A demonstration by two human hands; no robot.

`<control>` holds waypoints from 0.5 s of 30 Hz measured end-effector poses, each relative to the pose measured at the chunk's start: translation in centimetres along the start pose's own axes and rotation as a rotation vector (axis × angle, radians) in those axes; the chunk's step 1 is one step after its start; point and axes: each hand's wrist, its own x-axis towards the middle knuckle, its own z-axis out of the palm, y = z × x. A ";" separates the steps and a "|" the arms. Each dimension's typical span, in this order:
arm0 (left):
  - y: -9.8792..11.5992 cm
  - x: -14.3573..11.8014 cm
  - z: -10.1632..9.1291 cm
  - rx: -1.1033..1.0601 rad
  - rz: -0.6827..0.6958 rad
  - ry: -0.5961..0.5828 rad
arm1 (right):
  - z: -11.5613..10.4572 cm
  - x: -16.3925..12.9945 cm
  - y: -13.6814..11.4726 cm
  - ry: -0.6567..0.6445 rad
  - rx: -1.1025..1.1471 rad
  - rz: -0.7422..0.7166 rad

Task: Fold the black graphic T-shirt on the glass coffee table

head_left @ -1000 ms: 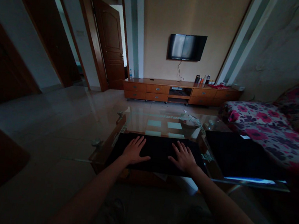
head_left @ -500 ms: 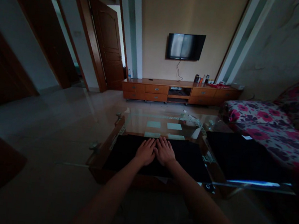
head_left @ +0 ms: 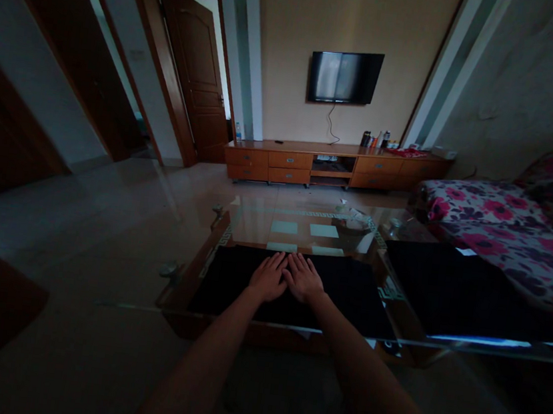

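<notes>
A dark folded cloth (head_left: 227, 280) lies flat on the near part of a glass coffee table (head_left: 254, 221). My left hand (head_left: 269, 276) and my right hand (head_left: 304, 279) rest palm down on the middle of the cloth, side by side and touching, fingers pointing away from me. Neither hand grips anything. A second dark cloth pile (head_left: 448, 288) lies on the table's right end, apart from both hands.
A floral sofa (head_left: 496, 227) stands at the right. A wooden TV cabinet (head_left: 332, 167) with bottles and a wall TV (head_left: 345, 76) are at the far wall. Wooden doors (head_left: 192, 76) stand open at the left. Small items sit at the table's far end (head_left: 353, 220).
My hands were apart on the cloth a second ago; they slid together to its middle and have stayed there since.
</notes>
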 end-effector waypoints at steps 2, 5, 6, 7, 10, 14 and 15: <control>-0.3 0.0 0.1 0.000 -0.001 -0.016 | 0.2 0.1 0.2 -0.011 0.007 0.005; -0.7 -0.1 0.1 -0.010 -0.005 -0.014 | 0.2 0.2 0.8 -0.021 0.018 0.014; -0.8 -0.1 0.1 -0.015 -0.007 -0.007 | 0.2 0.2 1.1 -0.026 0.019 0.027; -1.0 -0.2 0.0 -0.019 -0.010 0.001 | 0.1 0.1 1.5 -0.032 0.018 0.042; -2.1 -0.5 -0.2 -0.020 -0.039 0.013 | -0.3 -0.4 2.8 -0.048 0.004 0.087; -4.8 -1.2 -0.2 -0.004 -0.170 0.061 | -1.1 -1.6 5.6 -0.015 -0.046 0.151; -5.6 -1.5 -0.2 -0.003 -0.206 0.073 | -1.3 -2.0 6.4 -0.001 -0.063 0.177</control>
